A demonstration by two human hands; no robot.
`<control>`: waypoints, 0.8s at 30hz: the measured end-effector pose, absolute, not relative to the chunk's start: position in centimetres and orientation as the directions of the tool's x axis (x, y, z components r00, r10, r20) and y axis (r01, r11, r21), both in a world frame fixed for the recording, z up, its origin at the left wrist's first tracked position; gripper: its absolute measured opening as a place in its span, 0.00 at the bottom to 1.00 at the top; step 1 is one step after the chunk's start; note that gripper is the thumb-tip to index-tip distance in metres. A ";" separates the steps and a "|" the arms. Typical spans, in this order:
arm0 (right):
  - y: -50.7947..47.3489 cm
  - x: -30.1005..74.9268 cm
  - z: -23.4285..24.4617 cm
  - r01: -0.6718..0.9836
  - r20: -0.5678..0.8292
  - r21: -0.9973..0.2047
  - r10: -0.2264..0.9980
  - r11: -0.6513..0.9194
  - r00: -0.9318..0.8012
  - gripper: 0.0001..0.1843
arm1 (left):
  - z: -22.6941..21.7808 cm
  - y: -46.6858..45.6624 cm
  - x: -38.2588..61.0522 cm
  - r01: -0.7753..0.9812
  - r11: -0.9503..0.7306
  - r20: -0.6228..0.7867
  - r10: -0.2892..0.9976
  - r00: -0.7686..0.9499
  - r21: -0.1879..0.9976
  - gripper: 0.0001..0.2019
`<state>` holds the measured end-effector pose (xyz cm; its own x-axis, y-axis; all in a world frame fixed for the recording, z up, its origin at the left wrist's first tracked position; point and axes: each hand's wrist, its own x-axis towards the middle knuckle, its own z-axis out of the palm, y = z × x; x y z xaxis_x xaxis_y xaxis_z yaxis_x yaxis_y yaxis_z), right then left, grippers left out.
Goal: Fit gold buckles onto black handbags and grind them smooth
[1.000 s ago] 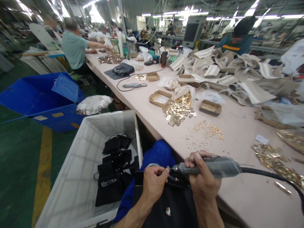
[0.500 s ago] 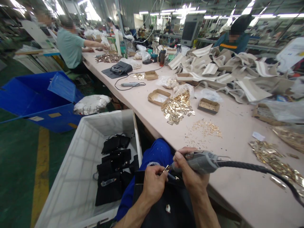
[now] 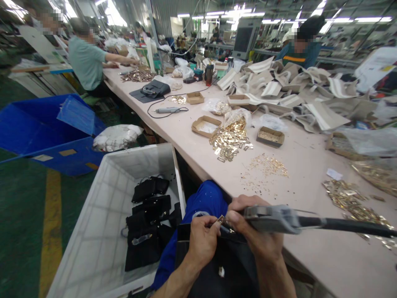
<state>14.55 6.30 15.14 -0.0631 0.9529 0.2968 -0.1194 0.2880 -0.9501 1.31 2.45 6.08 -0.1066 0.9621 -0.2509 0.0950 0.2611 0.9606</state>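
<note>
My right hand (image 3: 252, 231) is wrapped round a grey electric screwdriver (image 3: 273, 218) whose black cable runs off to the right. Its tip meets a small gold metal fitting (image 3: 220, 219) at the top edge of a black bag (image 3: 217, 265) that lies on my lap. My left hand (image 3: 203, 242) is closed in a pinch on that fitting and the bag's edge. Both hands sit just in front of the table's near edge.
A long pale table (image 3: 310, 248) carries piles of gold fittings (image 3: 231, 138), small cardboard boxes (image 3: 206, 126), scattered screws (image 3: 266, 165) and cream bag parts (image 3: 297, 95). A white crate (image 3: 102, 231) with black bags stands at my left, a blue bin (image 3: 46, 128) behind it. Other people work further along.
The screwdriver has tilted flatter, its cable now pointing straight right, and my right hand has shifted slightly toward the fitting. My left hand keeps its pinch.
</note>
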 end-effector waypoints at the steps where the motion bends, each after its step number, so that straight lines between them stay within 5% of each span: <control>1: 6.2 15.1 15.9 -0.213 0.323 -0.926 0.946 0.311 -0.020 0.04 | 6.1 2.5 1.4 0.097 0.265 -0.253 0.960 -0.117 0.959 0.15; 5: 6.7 18.6 17.4 -0.464 0.247 -0.807 0.922 0.365 0.297 0.07 | 5.6 2.1 1.5 0.215 0.218 -0.189 0.971 -0.146 0.952 0.15; 7: 7.2 20.9 16.7 -0.490 0.145 -0.788 0.887 0.372 0.439 0.09 | 4.7 1.6 1.6 0.388 0.078 -0.023 0.989 -0.144 0.918 0.12; 10: 7.5 25.0 14.6 -0.519 0.027 -0.747 0.799 0.416 0.601 0.13 | 3.1 1.0 2.0 0.683 -0.245 0.400 0.913 -0.075 0.688 0.11; 12: 7.3 27.6 13.2 -0.534 -0.031 -0.714 0.742 0.452 0.670 0.16 | 2.1 0.9 2.3 0.815 -0.330 0.560 0.828 0.008 0.477 0.13; 17: 6.6 32.3 10.8 -0.496 -0.072 -0.692 0.633 0.525 0.771 0.20 | 1.2 1.8 3.0 0.914 -0.339 0.608 0.781 0.142 0.221 0.18; 21: 7.2 33.7 9.2 -0.441 -0.075 -0.717 0.569 0.540 0.819 0.19 | 1.3 2.7 3.6 0.931 -0.303 0.636 0.764 0.108 0.206 0.17; 24: 8.5 34.1 8.0 -0.430 -0.095 -0.725 0.540 0.538 0.836 0.19 | 0.9 3.3 3.7 0.898 -0.321 0.654 0.755 0.051 0.301 0.16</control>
<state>34.13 8.50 8.00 0.8362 0.5402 -0.0947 -0.4296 0.5377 -0.7255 3.66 3.32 0.87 0.0510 0.7549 0.6538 0.8977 -0.3215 0.3012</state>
